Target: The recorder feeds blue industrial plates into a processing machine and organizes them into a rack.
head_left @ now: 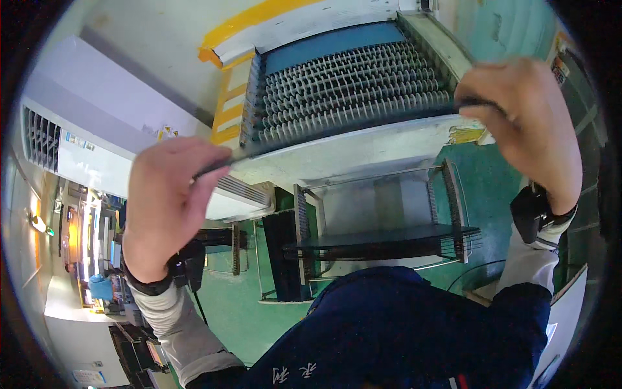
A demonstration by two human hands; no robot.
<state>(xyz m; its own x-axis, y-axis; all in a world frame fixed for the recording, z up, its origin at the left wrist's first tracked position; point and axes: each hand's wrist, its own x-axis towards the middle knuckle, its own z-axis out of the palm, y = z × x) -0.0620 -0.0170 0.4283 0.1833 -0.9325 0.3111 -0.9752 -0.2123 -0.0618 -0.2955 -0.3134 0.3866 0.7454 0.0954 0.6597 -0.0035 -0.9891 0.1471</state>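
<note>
A thin dark panel [350, 126], seen nearly edge-on and blurred, spans the space between my hands. My left hand [172, 194] pinches its left end between thumb and fingers. At its right end my right hand [521, 107] is closed on the edge in the same way, raised a little higher. The panel hangs in front of a roller conveyor [353, 84] with rows of small grey wheels, along its near edge. Whether the panel touches the wheels I cannot tell. Behind the wheels is a flat blue surface [334, 47].
Below the conveyor, close to my body, stands a metal rack [448, 194] with slotted sides, holding dark panels [382, 241]. A dark board [285, 256] leans at its left. Yellow-striped tape [230, 97] lines the conveyor's left side. A white machine housing [110, 97] stands left.
</note>
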